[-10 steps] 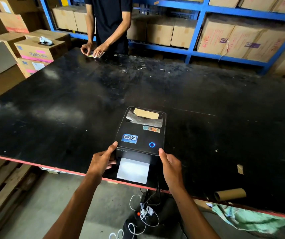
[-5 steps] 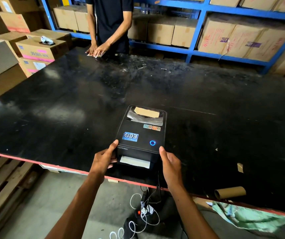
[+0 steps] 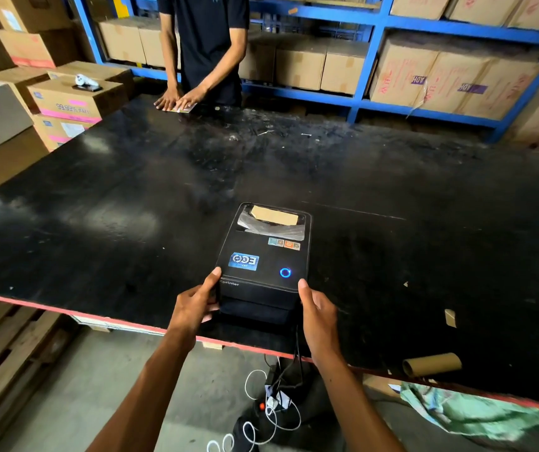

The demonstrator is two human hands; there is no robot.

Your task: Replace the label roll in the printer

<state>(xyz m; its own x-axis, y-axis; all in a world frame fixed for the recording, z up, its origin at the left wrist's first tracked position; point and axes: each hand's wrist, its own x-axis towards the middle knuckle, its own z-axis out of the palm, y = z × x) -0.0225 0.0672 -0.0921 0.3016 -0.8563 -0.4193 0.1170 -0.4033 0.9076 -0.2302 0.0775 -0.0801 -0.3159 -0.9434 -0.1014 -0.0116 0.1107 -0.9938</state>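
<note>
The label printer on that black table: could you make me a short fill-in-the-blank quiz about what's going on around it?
1. The ring light on the label printer glows ____.
2. The left hand and right hand grip the printer's ____ corners.
3. The empty cardboard tube lies to the printer's ____.

Missing words: blue; front; right

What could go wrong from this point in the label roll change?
The printer sits close to the table's red front edge, held by the left hand and right hand; a pull could tip it off. Its cable hangs over that edge and may snag.
</note>
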